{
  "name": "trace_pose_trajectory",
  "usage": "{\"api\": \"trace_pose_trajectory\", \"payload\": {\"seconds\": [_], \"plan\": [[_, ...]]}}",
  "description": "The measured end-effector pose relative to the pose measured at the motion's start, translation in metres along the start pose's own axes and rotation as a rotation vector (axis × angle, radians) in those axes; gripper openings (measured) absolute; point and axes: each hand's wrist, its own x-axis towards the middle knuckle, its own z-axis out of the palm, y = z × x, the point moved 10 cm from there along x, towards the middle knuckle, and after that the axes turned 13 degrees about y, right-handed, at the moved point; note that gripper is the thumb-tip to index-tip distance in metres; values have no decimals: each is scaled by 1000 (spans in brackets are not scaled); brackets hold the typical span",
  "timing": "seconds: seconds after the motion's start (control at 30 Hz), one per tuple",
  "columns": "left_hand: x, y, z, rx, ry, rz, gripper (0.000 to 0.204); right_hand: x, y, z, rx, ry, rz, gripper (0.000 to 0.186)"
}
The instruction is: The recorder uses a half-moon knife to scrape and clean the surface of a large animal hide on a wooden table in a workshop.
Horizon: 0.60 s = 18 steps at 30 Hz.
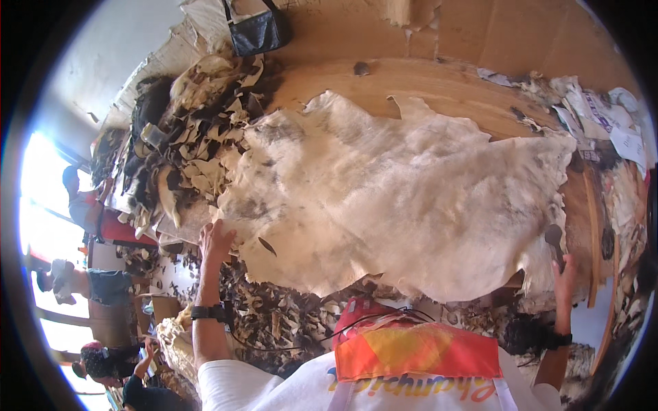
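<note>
The pale hide spans the table to its near edge. Spreading looks largely done; ragged borders look untrimmed. The left hand meets the hide's near-left corner, grip unclear; the right hand grips a dark tool.

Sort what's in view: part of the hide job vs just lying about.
Likely in use:
- pale hide, spread out
- left hand, at its left edge
- right hand, holding a dark tool

Apparently lying about:
- black bag
- scrap pile
- pale container
- wooden strip
</note>
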Motion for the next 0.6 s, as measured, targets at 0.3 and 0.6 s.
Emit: {"api": "trace_pose_trajectory", "payload": {"seconds": [0.3, 0.6], "plan": [[36, -50, 55, -274, 198, 249, 21, -10, -9, 26, 45, 178, 128, 26], [-19, -29, 0, -240, 102, 347, 21, -25, -6, -9, 63, 69, 207, 19]]}}
